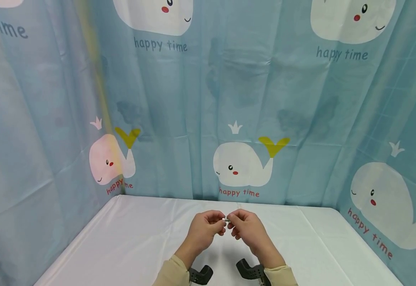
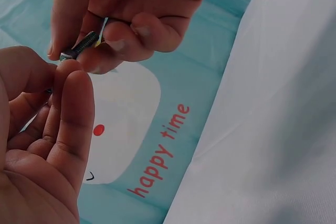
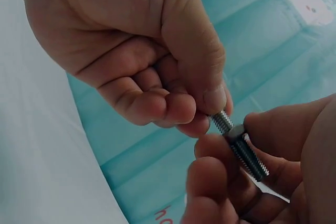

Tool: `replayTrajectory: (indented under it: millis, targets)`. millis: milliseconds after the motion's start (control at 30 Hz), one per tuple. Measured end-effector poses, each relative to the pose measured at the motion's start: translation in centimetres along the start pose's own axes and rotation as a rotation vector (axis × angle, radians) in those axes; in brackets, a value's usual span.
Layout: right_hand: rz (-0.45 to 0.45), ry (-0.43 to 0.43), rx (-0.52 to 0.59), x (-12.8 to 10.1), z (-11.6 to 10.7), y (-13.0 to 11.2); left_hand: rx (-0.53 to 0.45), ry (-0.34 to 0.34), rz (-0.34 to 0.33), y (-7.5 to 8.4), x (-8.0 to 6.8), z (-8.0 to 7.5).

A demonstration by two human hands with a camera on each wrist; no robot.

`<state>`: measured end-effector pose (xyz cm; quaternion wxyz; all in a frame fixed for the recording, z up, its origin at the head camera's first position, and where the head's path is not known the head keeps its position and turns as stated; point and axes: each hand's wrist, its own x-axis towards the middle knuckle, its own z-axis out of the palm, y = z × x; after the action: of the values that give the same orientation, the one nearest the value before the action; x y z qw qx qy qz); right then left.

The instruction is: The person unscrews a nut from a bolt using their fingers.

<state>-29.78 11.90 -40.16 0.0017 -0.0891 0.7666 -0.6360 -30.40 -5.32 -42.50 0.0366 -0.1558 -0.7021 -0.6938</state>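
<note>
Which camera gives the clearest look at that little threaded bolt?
The right wrist view: the bolt fills it close up, threads and nut plain between both hands' fingertips. The left wrist view shows a short dark stretch; the head view only a tiny glint.

In the head view the bolt [image 1: 226, 219] is too small to resolve, and both forearms are cut off by the lower edge. In the right wrist view the bolt's [image 3: 239, 144] end is hidden inside the left hand [image 3: 142, 51], and the right hand [image 3: 273, 177] is cropped by the frame.
</note>
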Motion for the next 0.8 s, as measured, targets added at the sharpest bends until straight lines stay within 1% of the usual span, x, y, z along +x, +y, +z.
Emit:
replayTrajectory:
  millis: [100, 233, 367, 500, 633, 800]
  targets:
    - [-0.019, 0.007, 0.01, 0.03, -0.07, -0.05, 0.002, 0.004, 0.003, -0.12, 0.04, 0.07]
    - [-0.007, 0.021, 0.015, 0.07, -0.16, -0.02, 0.006, 0.004, 0.004, -0.13, 0.14, 0.16]
    - [0.017, 0.003, -0.005, 0.07, -0.14, 0.21, 0.029, 0.003, 0.002, -0.26, 0.2, 0.23]
    - [-0.001, -0.005, -0.012, 0.03, -0.05, 0.21, 0.046, 0.007, 0.011, -0.21, 0.07, 0.19]
    - [-0.024, -0.003, -0.006, -0.07, 0.07, -0.14, 0.034, 0.016, 0.013, -0.11, 0.02, 0.06]
    - [-0.005, -0.005, -0.01, -0.06, 0.05, -0.07, 0.017, 0.016, 0.0, -0.04, 0.12, 0.03]
